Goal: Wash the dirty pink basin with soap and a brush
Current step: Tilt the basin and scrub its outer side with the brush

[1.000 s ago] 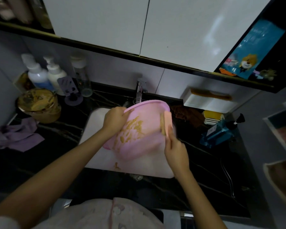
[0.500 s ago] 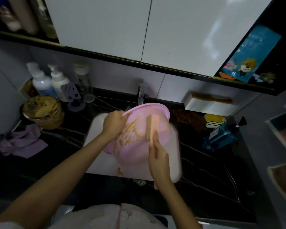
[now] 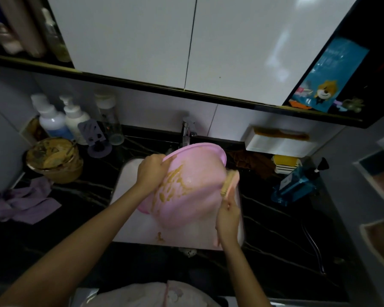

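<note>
The pink basin (image 3: 197,196) is tilted over the white sink (image 3: 129,180), its underside turned toward me and streaked with brown-yellow smears on the left half. My left hand (image 3: 152,171) grips the basin's upper left rim. My right hand (image 3: 227,218) holds a pink brush (image 3: 230,182) with tan bristles, pressed against the basin's right side. The basin's inside is hidden from me.
A chrome tap (image 3: 187,131) stands behind the basin. On the black counter: a bowl of brown paste (image 3: 53,159), bottles (image 3: 62,122) and a purple cloth (image 3: 24,201) at left; a blue pump bottle (image 3: 297,187), brown cloth (image 3: 251,161) and white box (image 3: 277,142) at right.
My right hand has swept the brush from the basin's middle back to its right side. The left hand has kept its grip on the rim.
</note>
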{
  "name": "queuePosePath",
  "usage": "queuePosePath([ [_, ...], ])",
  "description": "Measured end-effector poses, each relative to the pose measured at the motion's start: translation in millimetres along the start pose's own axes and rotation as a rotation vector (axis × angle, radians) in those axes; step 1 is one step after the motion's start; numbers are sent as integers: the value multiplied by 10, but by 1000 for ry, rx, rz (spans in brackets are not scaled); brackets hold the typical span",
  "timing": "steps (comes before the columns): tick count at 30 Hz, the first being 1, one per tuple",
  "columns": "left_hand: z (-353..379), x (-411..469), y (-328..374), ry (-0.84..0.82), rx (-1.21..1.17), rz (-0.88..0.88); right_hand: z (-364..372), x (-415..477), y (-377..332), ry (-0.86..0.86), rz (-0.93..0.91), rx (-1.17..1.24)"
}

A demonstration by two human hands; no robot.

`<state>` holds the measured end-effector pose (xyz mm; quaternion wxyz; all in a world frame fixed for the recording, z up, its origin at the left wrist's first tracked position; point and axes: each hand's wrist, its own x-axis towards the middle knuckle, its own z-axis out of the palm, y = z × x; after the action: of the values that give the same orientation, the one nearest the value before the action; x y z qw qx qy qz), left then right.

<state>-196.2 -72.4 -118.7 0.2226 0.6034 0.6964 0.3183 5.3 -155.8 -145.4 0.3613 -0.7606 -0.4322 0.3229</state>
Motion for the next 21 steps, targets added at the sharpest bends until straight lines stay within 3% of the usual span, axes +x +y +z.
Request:
queuePosePath([
  [2, 6, 3, 1, 0, 1, 0, 82, -94, 8, -14, 117, 64],
  [6, -13, 26, -21, 4, -2, 7, 204, -488, -108, -115, 40, 192],
  [10, 35, -51, 37, -9, 10, 22, 223, -85, -180, -60, 240, 168],
  [14, 24, -62, 17, -1, -3, 28, 376, -569, -439, -148, 122, 324],
  [18, 39, -56, 17, 4, 7, 52, 431, -257, -365, -69, 315, 453],
  [21, 65, -66, 14, 23, 22, 55, 437, -501, -473, -204, 210, 352],
])
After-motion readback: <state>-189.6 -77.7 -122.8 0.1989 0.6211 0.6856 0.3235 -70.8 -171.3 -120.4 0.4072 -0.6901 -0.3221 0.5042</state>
